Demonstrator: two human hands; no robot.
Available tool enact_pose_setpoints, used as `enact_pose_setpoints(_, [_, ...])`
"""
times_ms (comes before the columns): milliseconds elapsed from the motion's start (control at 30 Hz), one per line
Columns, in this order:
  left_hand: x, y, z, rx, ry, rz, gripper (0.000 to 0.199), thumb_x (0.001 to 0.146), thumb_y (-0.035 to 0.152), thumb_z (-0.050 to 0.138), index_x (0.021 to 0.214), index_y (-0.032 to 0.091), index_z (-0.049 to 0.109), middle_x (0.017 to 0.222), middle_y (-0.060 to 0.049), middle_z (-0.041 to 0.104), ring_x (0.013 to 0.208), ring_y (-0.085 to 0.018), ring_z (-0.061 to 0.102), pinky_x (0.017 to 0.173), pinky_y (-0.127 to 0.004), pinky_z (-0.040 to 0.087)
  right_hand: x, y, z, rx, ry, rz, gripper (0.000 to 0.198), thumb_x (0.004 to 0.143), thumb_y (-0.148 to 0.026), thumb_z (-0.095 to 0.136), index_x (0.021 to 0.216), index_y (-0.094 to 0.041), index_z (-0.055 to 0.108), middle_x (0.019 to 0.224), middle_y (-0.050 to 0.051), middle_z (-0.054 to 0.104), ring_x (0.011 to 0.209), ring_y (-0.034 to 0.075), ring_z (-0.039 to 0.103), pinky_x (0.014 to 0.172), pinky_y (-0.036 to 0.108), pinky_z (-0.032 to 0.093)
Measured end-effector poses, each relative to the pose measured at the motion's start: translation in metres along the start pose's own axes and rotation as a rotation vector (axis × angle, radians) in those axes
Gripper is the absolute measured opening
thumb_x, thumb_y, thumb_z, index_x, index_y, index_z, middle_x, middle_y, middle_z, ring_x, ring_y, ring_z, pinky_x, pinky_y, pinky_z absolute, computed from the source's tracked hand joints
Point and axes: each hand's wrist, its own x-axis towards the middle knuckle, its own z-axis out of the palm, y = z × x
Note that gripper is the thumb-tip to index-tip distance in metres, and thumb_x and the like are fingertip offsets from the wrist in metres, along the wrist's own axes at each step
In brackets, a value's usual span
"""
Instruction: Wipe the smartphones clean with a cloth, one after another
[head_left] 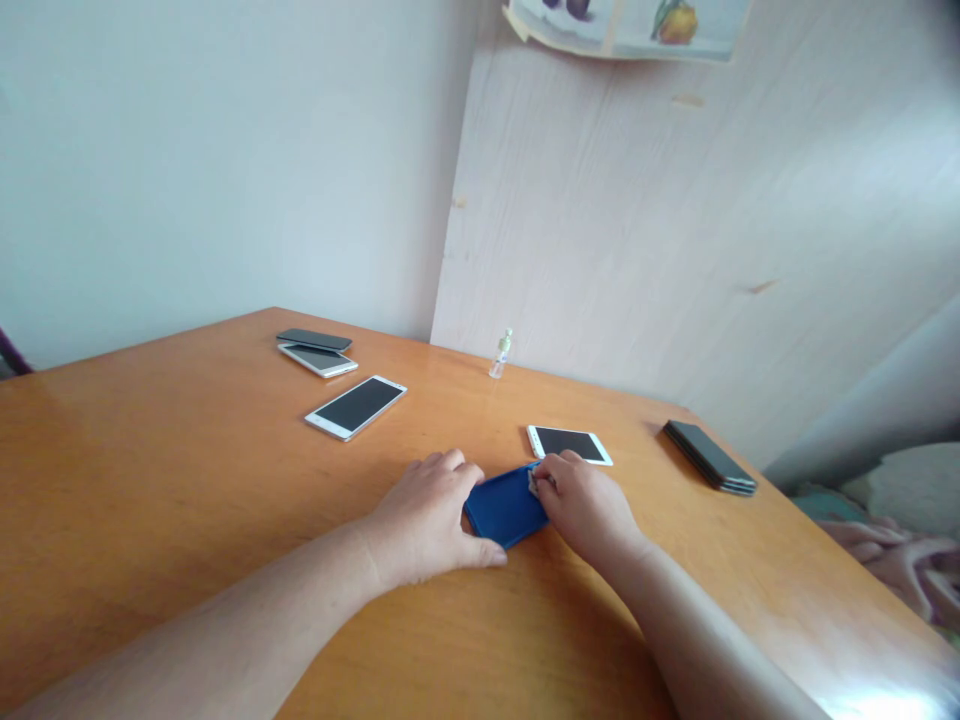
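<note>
A blue phone case [504, 508] lies on the wooden table in front of me, its hollow inner side seemingly facing up. My left hand [427, 515] holds the case by its left end, thumb at the near edge and fingers at the far edge. At the right end, the fingers of my right hand [581, 500] are bunched together, pressing a small crumpled white wipe [533, 480] onto the case. Most of the wipe is hidden under those fingers; whether it is paper or cloth I cannot tell. Just beyond the case lies a white phone [570, 445], screen up.
On the wooden table [187, 480], another white phone [358, 407] lies left of centre. Behind it, a dark phone [313, 339] rests partly on a white one [319, 360]. A small clear bottle [500, 355] stands near the wall. A stack of dark phones [709, 458] is at right.
</note>
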Motion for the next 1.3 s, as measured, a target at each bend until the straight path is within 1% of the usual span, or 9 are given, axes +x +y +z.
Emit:
enact_pose_setpoints(67, [0.0,0.0,0.0,0.003,0.003,-0.009,0.062,0.057,0.065,0.079,0.101,0.025,0.064,0.102,-0.006,0.06,0.1,-0.03,0.06,0.083,-0.038,0.046,-0.005,-0.004,-0.001,0.036,-0.009,-0.093,0.021,0.092,-0.02,0.048,0.092,-0.02,0.069,0.093,0.007,0.065,0.087,0.02,0.059,0.075,0.03,0.039])
enact_pose_setpoints(233, [0.001,0.0,0.002,0.011,0.012,0.001,0.051,0.063,0.06,0.075,0.098,0.025,0.064,0.098,-0.006,0.06,0.097,-0.028,0.061,0.081,-0.035,0.047,-0.023,-0.032,-0.005,0.224,-0.101,-0.502,0.022,0.096,-0.02,0.046,0.098,-0.022,0.068,0.108,0.004,0.068,0.102,0.018,0.057,0.092,0.031,0.039])
enact_pose_setpoints(300, [0.001,0.0,0.002,0.008,0.017,0.001,0.052,0.062,0.059,0.076,0.1,0.025,0.064,0.099,-0.006,0.06,0.097,-0.028,0.061,0.081,-0.036,0.047,-0.023,-0.031,-0.007,0.195,-0.116,-0.49,0.024,0.097,-0.022,0.045,0.104,-0.023,0.068,0.114,0.003,0.068,0.105,0.019,0.057,0.095,0.033,0.038])
enact_pose_setpoints(500, [0.001,-0.001,0.001,-0.012,0.0,0.002,0.063,0.057,0.064,0.079,0.104,0.025,0.064,0.102,-0.006,0.06,0.1,-0.03,0.059,0.083,-0.038,0.047,-0.013,-0.006,-0.01,-0.092,-0.077,-0.169,0.032,0.098,-0.026,0.04,0.114,-0.017,0.066,0.117,0.013,0.067,0.115,0.029,0.054,0.097,0.044,0.037])
enact_pose_setpoints(733, [0.001,-0.002,0.002,-0.007,0.021,0.02,0.045,0.066,0.056,0.074,0.098,0.025,0.063,0.097,-0.005,0.059,0.096,-0.028,0.06,0.079,-0.035,0.047,-0.031,-0.034,-0.014,0.129,-0.181,-0.482,0.03,0.099,-0.028,0.04,0.118,-0.024,0.063,0.129,0.006,0.063,0.117,0.022,0.056,0.1,0.037,0.038])
enact_pose_setpoints(867, [0.0,-0.002,0.0,-0.023,0.002,0.007,0.058,0.06,0.06,0.079,0.104,0.025,0.064,0.103,-0.006,0.06,0.1,-0.029,0.059,0.08,-0.035,0.046,-0.021,-0.017,-0.012,0.05,-0.152,-0.375,0.035,0.1,-0.027,0.036,0.126,-0.02,0.059,0.132,0.011,0.061,0.121,0.024,0.055,0.105,0.042,0.034])
enact_pose_setpoints(967, [0.001,-0.004,0.001,-0.037,0.001,0.01,0.062,0.058,0.059,0.081,0.108,0.026,0.064,0.106,-0.006,0.06,0.104,-0.03,0.059,0.082,-0.035,0.046,-0.019,-0.01,-0.015,-0.032,-0.144,-0.268,0.035,0.1,-0.028,0.034,0.118,-0.015,0.061,0.123,0.015,0.064,0.117,0.026,0.057,0.104,0.045,0.036])
enact_pose_setpoints(1167, [0.001,-0.006,0.003,-0.052,0.011,0.021,0.049,0.067,0.057,0.075,0.102,0.026,0.064,0.102,-0.005,0.06,0.099,-0.027,0.059,0.079,-0.033,0.045,-0.035,-0.031,-0.021,0.104,-0.221,-0.536,0.037,0.103,-0.035,0.031,0.118,-0.019,0.061,0.135,0.012,0.057,0.127,0.024,0.05,0.111,0.042,0.031])
enact_pose_setpoints(1300, [0.001,-0.007,0.002,-0.072,0.001,0.01,0.055,0.065,0.057,0.076,0.109,0.026,0.063,0.106,-0.005,0.06,0.103,-0.028,0.058,0.084,-0.034,0.045,-0.025,-0.015,-0.013,-0.02,-0.168,-0.451,0.04,0.103,-0.034,0.03,0.108,-0.019,0.066,0.13,0.013,0.06,0.131,0.028,0.046,0.115,0.056,0.019])
